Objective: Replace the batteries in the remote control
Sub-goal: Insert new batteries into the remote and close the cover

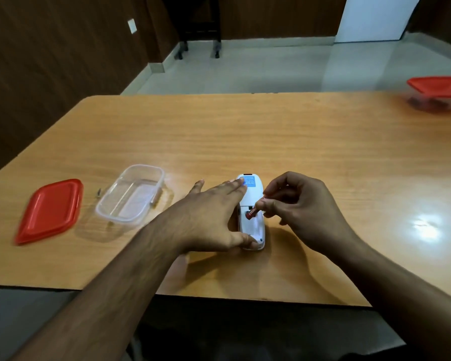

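Observation:
A white remote control (253,196) lies face down on the wooden table (245,131), its battery bay uncovered and a blue label at its far end. My left hand (208,214) rests along the remote's left side, with fingertips on the label end and the thumb at the near end. My right hand (302,207) pinches a red battery (252,211) between thumb and finger, tilted, with its lower end inside the bay. The bay's cover is not visible.
A clear plastic box (130,194) stands open to the left, with its red lid (50,211) lying flat beside it. Another clear box with a red lid (438,91) sits at the far right edge. The table's near edge runs just below my forearms.

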